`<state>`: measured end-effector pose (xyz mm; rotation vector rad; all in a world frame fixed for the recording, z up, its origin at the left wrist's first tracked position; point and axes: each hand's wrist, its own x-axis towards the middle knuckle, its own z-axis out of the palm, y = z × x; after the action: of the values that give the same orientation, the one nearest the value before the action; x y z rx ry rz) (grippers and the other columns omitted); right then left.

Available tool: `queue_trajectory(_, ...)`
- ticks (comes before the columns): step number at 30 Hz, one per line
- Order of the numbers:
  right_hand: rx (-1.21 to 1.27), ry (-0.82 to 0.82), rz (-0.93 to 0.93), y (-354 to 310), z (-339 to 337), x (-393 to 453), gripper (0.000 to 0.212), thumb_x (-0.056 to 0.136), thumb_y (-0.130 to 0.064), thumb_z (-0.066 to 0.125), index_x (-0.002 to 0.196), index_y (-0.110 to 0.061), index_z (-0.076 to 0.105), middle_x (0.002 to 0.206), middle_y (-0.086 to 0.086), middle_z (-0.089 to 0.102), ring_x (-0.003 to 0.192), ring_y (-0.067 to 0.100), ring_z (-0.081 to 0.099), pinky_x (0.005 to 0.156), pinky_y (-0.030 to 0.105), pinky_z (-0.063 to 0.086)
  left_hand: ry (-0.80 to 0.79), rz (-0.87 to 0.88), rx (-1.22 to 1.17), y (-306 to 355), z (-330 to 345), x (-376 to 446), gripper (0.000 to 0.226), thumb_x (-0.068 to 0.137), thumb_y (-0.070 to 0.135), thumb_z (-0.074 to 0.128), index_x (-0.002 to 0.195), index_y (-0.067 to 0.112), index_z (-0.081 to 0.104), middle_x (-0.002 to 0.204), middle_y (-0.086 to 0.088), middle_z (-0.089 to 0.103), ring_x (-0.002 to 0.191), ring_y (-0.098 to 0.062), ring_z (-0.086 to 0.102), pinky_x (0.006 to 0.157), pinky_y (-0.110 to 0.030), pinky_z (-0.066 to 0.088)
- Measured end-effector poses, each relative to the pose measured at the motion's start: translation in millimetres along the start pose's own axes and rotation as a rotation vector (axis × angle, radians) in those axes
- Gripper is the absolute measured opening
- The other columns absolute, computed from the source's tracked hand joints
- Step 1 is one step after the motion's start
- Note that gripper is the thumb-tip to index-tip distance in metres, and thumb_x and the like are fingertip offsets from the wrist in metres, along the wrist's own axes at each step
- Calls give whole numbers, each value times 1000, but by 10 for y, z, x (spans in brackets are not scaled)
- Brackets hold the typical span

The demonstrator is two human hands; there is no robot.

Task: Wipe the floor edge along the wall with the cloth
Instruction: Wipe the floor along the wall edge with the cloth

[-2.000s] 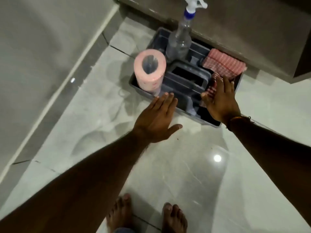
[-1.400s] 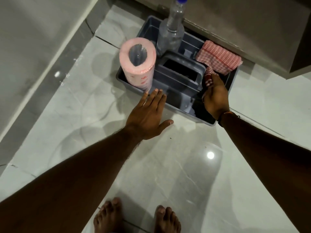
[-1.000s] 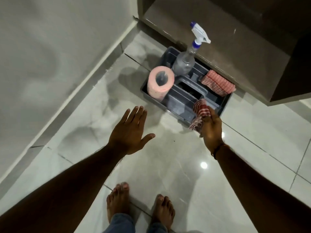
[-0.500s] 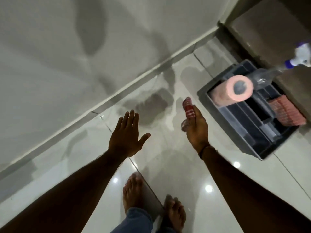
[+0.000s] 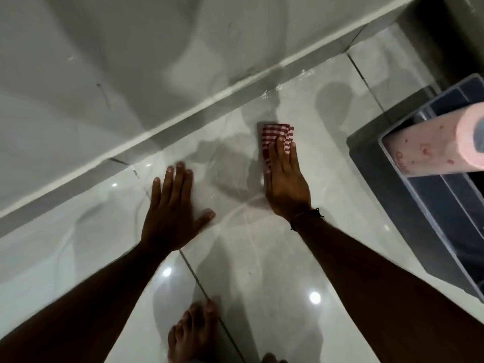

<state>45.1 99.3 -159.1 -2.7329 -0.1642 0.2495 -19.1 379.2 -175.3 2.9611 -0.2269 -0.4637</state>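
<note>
My right hand (image 5: 284, 179) lies flat, fingers extended, pressing the folded red-checked cloth (image 5: 275, 138) onto glossy marble-look floor tile (image 5: 262, 258), near the pale skirting (image 5: 183, 113) at 12 o'clock. My left hand (image 5: 170, 205) rests splayed and empty on the tile. At 3 o'clock, a grey plastic caddy (image 5: 419, 200) holds a pink paper roll (image 5: 440, 142).
</note>
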Motion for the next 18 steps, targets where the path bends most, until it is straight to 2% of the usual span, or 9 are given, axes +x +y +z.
queue_trajectory(2,4,20,44,127,-43,181,58,106,-11,45,160,-3,28,170,20,24,159,45,15,128,51,33,10,29,24,-69,2,81,113,90,86,31,169,8,9,179,-14,-1,165,-34,3,132,-56,8)
queue_trajectory(5,-8,93,180,407,-224,632,59,106,-14,40,160,2,23,169,27,20,159,47,13,130,53,25,29,40,42,-122,7,187,113,90,87,29,169,9,10,179,-13,0,165,-33,4,133,-54,7)
queue_trajectory(8,-56,143,248,769,-495,1183,69,101,-11,36,160,9,5,170,31,2,159,48,-1,133,55,9,55,43,45,-135,40,219,113,90,87,31,169,9,11,179,-13,3,165,-33,5,133,-53,3)
queue_trajectory(12,5,135,328,1125,-857,1829,82,96,-11,38,160,5,-9,171,26,-15,159,44,-15,134,53,-3,82,52,76,-162,99,239,116,89,88,36,169,9,8,179,-12,0,166,-31,0,134,-50,0)
queue_trajectory(15,149,137,301,1220,-987,2099,70,105,-9,34,159,6,-8,171,26,-13,160,41,-10,134,54,0,95,56,89,-186,125,236,113,91,86,34,169,10,6,179,-11,-1,166,-30,0,134,-48,-3)
queue_trajectory(18,120,138,234,1209,-918,1993,64,107,-14,34,162,0,4,173,24,-5,161,39,-3,135,51,3,101,66,85,-179,115,238,105,95,80,29,169,8,9,179,-13,2,166,-30,1,134,-50,1)
